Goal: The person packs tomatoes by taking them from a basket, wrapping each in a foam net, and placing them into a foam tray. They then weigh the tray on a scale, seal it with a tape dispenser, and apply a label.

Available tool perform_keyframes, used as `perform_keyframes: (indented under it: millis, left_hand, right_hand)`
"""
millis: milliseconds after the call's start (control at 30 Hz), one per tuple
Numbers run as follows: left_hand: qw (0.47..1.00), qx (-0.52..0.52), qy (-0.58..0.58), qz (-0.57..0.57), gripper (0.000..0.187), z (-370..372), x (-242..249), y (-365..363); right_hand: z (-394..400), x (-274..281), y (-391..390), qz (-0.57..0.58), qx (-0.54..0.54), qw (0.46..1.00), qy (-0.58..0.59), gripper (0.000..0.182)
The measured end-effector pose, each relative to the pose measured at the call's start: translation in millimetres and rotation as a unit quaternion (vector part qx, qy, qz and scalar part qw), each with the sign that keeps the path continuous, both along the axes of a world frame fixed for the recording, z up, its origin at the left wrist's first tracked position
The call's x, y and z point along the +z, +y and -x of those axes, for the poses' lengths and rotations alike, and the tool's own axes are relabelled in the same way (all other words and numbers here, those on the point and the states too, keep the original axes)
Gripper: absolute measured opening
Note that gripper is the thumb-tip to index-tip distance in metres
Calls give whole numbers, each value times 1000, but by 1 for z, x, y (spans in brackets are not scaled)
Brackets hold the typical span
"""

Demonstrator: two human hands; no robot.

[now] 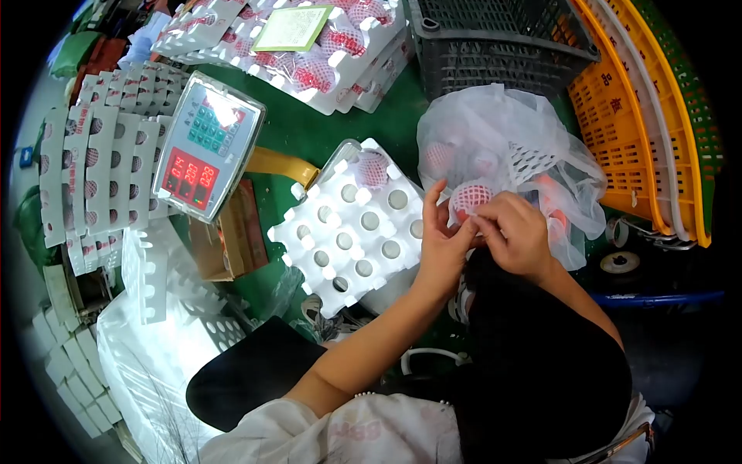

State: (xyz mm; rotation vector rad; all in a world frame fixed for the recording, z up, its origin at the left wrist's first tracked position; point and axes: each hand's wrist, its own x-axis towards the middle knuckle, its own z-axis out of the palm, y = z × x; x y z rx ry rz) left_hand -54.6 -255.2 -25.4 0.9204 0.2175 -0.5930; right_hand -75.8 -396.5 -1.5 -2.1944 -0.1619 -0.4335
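A round reddish fruit in a white foam net [471,199] sits between my two hands. My left hand [447,243] is closed around its near left side, index finger raised. My right hand [514,234] pinches at the net's lower edge, its fingertips meeting my left thumb; the exact hold is partly hidden. Left of my hands, a white tray with round holes [357,241] lies tilted on a scale, with one netted fruit [372,169] in its far corner. Just beyond my right hand, a translucent plastic bag [471,116] holds more netted fruit [439,157].
A scale display [209,147] with red digits stands at left. Packed fruit trays [344,103] are stacked at the back, others [97,170] far left. A dark crate [495,66] stands behind the bag, orange crates [626,116] at right. A cardboard box [243,232] sits below the display.
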Motion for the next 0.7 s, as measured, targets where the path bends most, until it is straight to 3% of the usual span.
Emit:
perform_keyframes:
  millis: [67,100,167,200,267,367,500,533,600,633,700]
  left_hand:
    - [999,-29,-17,3,64,2,-10,4]
    - [999,-41,-27,4,64,3,-15,7]
    - [995,-16,83,52,56,6,-23,13]
    - [988,-4,136,75,53,6,-24,17]
    - [991,-21,122,40,50,4,-20,27]
    - [996,-30,73,-42,45,7,-14,40]
    - [979,7,-36,-203,40,22,-19,60]
    - [961,5,-98,-260,40,28,-29,72]
    - [888,-45,-238,-390,42,43,-41,91]
    - [795,-125,-314,-505,46,50,-39,100]
    - [674,-206,-422,-570,54,61,-45,107]
  right_hand:
    - [-1,2,3,51,40,996,-59,16]
    - [-1,4,2,59,76,995,-32,20]
    - [-1,9,-5,72,150,986,22,29]
    - [-3,15,-8,54,136,989,34,36]
    - [-10,24,-12,15,110,992,59,49]
    - [-10,3,-11,0,171,964,203,63]
    - [-28,-11,15,-17,155,976,154,65]
    - [-38,-17,24,-57,144,977,148,64]
    - [-58,-38,39,-22,146,982,121,60]
    - [-65,-48,48,-6,147,983,106,58]
    - [-74,-70,66,30,168,983,74,49]
